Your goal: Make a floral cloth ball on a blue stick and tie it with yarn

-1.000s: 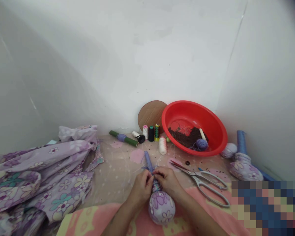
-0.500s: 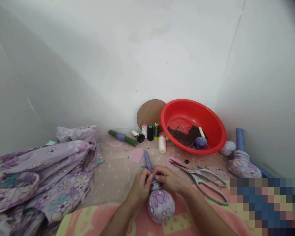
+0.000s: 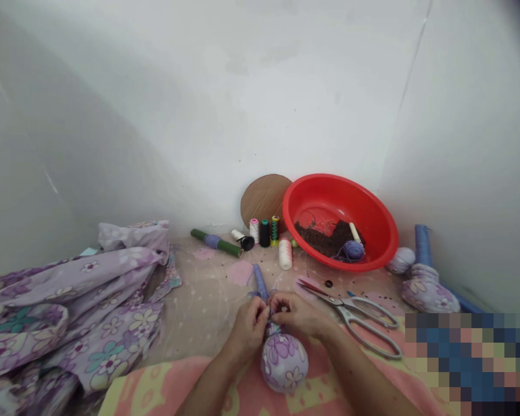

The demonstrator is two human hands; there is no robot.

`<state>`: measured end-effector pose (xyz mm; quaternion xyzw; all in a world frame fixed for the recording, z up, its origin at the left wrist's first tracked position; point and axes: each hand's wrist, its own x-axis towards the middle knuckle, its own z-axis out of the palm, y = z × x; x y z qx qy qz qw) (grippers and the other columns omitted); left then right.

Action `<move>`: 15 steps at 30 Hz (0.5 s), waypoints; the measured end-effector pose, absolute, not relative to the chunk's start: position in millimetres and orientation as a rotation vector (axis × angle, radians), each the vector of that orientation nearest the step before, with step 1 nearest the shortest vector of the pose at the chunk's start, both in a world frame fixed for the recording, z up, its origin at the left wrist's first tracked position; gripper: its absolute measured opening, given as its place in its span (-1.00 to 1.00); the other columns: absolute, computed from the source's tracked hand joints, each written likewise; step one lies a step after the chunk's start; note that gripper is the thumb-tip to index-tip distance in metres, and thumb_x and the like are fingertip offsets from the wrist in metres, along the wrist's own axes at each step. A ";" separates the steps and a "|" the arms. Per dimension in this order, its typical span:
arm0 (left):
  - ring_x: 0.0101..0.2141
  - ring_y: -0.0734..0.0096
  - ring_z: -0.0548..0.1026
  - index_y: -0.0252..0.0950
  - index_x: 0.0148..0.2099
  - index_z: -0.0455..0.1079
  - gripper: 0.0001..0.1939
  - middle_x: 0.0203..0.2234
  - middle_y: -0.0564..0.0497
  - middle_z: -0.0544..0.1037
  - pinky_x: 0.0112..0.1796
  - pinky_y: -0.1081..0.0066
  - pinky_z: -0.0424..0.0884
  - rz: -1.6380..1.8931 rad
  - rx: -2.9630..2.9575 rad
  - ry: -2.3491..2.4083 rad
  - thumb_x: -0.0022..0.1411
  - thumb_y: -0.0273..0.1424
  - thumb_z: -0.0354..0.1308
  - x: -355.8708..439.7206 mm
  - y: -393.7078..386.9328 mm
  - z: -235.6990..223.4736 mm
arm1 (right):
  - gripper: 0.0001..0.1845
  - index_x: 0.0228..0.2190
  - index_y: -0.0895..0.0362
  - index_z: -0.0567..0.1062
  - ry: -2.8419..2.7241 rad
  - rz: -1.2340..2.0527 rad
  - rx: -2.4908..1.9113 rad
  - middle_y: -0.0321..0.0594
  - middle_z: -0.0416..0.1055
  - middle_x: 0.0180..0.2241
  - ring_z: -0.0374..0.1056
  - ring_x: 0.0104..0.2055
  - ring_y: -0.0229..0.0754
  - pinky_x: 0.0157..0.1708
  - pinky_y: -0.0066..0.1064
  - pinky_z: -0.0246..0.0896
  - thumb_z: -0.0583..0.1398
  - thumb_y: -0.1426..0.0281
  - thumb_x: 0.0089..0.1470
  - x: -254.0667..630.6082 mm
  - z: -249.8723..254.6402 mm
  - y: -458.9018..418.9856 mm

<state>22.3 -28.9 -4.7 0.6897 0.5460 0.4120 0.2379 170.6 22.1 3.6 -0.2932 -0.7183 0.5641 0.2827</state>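
A small mallet-like piece lies in front of me, with a round head wrapped in purple floral cloth and a handle covered in lilac-blue wrapping, pointing away from me. At its bound neck, my left hand pinches from the left side, thumb and forefinger together. Opposite it, my right hand is closed in a pinch, its fingertips almost meeting the left ones. Loose strands show by the fingers, but what exactly lies between the fingertips is too small to tell. Right of my hands rest large scissors, blades slightly apart.
A tilted red basin holds dark crumbly material and a purple yarn ball. Several thread spools stand by a cardboard disc. Floral fabric is heaped left. A green stick lies behind; a larger wrapped mallet stands right.
Both hands stay pinched at the neck, with only slight finger movement. The whole view has shifted a little; the mallet and surrounding things keep their places.
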 end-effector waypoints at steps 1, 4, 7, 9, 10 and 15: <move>-0.57 0.51 0.19 -0.30 -0.52 0.14 -0.79 -0.65 0.11 0.22 -0.52 0.52 0.09 1.126 1.885 1.495 0.13 -0.36 -0.14 22.4 -29.1 -4.5 | -0.87 -0.55 0.17 0.37 -1.919 1.528 -0.784 -0.39 0.22 -0.57 0.09 -0.51 -0.36 -0.53 -0.56 -0.02 0.11 0.58 -0.27 171.3 3.3 22.9; -0.57 0.51 0.19 -0.30 -0.52 0.13 -0.79 -0.65 0.11 0.21 -0.52 0.52 0.08 1.123 1.875 1.489 0.12 -0.36 -0.13 22.9 -29.5 -4.0 | -0.86 -0.55 0.17 0.38 -1.904 1.548 -0.777 -0.38 0.23 -0.56 0.11 -0.51 -0.36 -0.52 -0.56 -0.01 0.10 0.59 -0.27 172.1 3.4 23.5; -0.57 0.51 0.19 -0.30 -0.52 0.12 -0.79 -0.65 0.11 0.22 -0.52 0.52 0.08 1.118 1.867 1.482 0.12 -0.35 -0.13 22.9 -29.1 -4.1 | -0.89 -0.54 0.18 0.38 -1.866 1.539 -0.797 -0.37 0.23 -0.58 0.12 -0.52 -0.36 -0.52 -0.56 0.02 0.11 0.56 -0.25 170.5 2.6 22.1; -0.57 0.51 0.19 -0.30 -0.52 0.12 -0.79 -0.65 0.11 0.22 -0.52 0.52 0.09 1.114 1.864 1.489 0.12 -0.35 -0.13 22.3 -28.6 -5.3 | -0.91 -0.54 0.19 0.38 -1.837 1.525 -0.822 -0.37 0.23 -0.60 0.12 -0.55 -0.36 -0.54 -0.55 0.03 0.11 0.55 -0.23 168.5 0.5 21.5; -0.57 0.51 0.19 -0.30 -0.52 0.12 -0.79 -0.65 0.11 0.22 -0.52 0.52 0.09 1.116 1.860 1.493 0.12 -0.35 -0.13 22.0 -28.2 -6.2 | -0.92 -0.55 0.20 0.38 -1.831 1.511 -0.833 -0.37 0.23 -0.61 0.13 -0.56 -0.37 -0.55 -0.55 0.03 0.11 0.55 -0.23 167.4 -0.9 21.5; -0.58 0.52 0.18 -0.30 -0.52 0.12 -0.79 -0.66 0.12 0.21 -0.53 0.52 0.08 1.119 1.826 1.474 0.12 -0.34 -0.12 20.5 -26.7 -9.6 | -0.92 -0.58 0.20 0.39 -1.866 1.336 -0.818 -0.36 0.28 -0.61 0.17 -0.54 -0.35 -0.54 -0.55 0.07 0.11 0.57 -0.23 163.1 -5.6 22.0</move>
